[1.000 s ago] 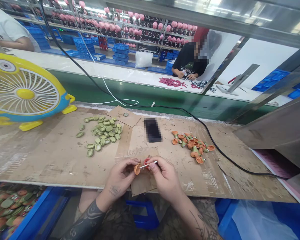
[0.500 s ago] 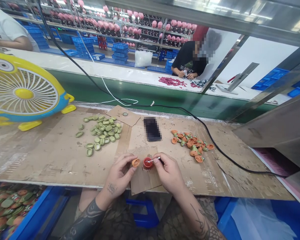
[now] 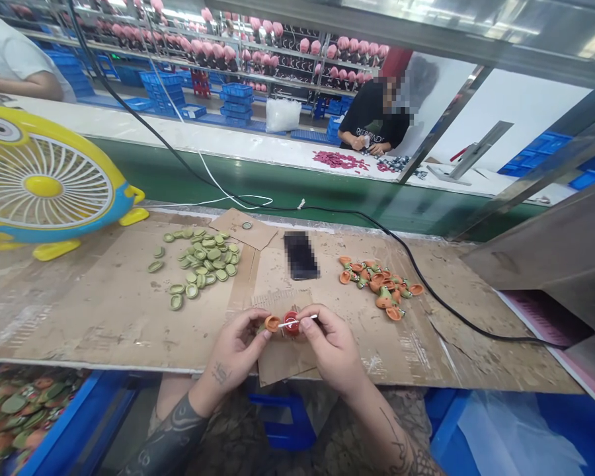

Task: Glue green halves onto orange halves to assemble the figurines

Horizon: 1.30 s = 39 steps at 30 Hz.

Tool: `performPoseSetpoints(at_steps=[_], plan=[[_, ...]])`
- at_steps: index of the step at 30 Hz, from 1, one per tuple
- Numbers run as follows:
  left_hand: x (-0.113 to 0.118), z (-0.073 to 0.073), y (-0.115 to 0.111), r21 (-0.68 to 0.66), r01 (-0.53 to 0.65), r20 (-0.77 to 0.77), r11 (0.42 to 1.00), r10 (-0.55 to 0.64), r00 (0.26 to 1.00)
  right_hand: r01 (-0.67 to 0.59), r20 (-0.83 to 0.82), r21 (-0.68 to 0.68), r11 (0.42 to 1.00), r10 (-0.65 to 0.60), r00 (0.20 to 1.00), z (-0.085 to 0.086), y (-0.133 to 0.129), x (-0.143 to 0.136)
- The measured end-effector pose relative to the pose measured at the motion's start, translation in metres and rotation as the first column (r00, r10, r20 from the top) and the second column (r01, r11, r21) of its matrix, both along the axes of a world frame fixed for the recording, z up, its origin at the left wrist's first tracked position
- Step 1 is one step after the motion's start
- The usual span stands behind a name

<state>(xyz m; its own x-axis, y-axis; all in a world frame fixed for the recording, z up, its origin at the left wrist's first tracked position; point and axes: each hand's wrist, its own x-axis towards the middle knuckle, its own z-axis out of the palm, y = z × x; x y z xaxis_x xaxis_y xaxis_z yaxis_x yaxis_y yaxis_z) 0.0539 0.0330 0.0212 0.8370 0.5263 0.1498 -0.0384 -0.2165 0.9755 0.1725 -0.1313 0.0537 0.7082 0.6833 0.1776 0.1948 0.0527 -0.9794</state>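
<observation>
Between thumb and fingers, my left hand [image 3: 238, 345] pinches a small orange hollow piece [image 3: 272, 322], its open side facing up toward me. My right hand [image 3: 334, 347] is closed on a thin white stick [image 3: 286, 324], whose tip reaches the edge of the orange piece; whether it touches cannot be made out. Under the stick stands a small red pot [image 3: 291, 332] on a cardboard square [image 3: 282, 367]. To the right lies a pile of orange-and-green hollow pieces [image 3: 384, 284]. On the left are several green oval cup-shaped pieces [image 3: 211, 254].
A yellow fan [image 3: 44, 185] stands at the left. A phone [image 3: 301, 256] lies behind my hands, and a black cable [image 3: 426, 284] crosses the cardboard-covered table [image 3: 114, 317]. A blue bin [image 3: 59, 423] of pieces is at lower left. Across the bench, a co-worker [image 3: 371, 119] handles small parts.
The stick's tip has moved left, out of the red pot and over to the orange piece. My left hand has turned the piece slightly, its hollow now facing more upward.
</observation>
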Motion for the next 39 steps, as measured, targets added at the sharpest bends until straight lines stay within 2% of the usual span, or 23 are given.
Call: performPoseSetpoints(at_steps=[8, 14, 17, 20, 24, 28, 34, 39], plan=[[-0.002, -0.005, 0.002, 0.022, -0.015, -0.025, 1.000, 0.016, 1.000, -0.002, 0.128, -0.085, 0.996, 0.013, 0.992, -0.004, 0.005, 0.001], [0.000, -0.003, 0.004, 0.126, -0.027, -0.061, 0.992, 0.034, 0.998, 0.022, 0.255, -0.029, 0.999, -0.014, 0.967, 0.001, -0.002, 0.004], [0.000, -0.004, 0.005, 0.088, -0.058, -0.075, 0.994, 0.065, 0.995, 0.095, 0.301, -0.065, 0.993, -0.071, 0.951, -0.004, -0.005, 0.010], [0.001, -0.006, 0.006, 0.020, -0.057, -0.038, 0.998, 0.057, 0.998, 0.087, 0.347, -0.155, 0.984, -0.028, 0.938, -0.011, -0.004, 0.016], [0.003, -0.011, 0.005, -0.038, -0.006, 0.013, 0.999, 0.007, 1.000, 0.030, 0.358, -0.199, 0.980, 0.044, 0.933, -0.018, -0.001, 0.017], [0.006, -0.013, 0.002, -0.087, -0.006, 0.047, 0.996, 0.010, 0.999, 0.010, 0.351, -0.221, 0.975, 0.070, 0.934, -0.021, -0.001, 0.018], [0.006, -0.008, 0.001, -0.064, -0.010, 0.068, 0.998, 0.015, 0.998, 0.043, 0.290, -0.168, 0.985, 0.008, 0.957, -0.019, -0.003, 0.020], [0.004, -0.008, 0.002, 0.042, 0.037, 0.064, 0.998, -0.039, 0.997, 0.121, 0.176, -0.056, 0.991, -0.109, 0.978, -0.012, -0.002, 0.010]])
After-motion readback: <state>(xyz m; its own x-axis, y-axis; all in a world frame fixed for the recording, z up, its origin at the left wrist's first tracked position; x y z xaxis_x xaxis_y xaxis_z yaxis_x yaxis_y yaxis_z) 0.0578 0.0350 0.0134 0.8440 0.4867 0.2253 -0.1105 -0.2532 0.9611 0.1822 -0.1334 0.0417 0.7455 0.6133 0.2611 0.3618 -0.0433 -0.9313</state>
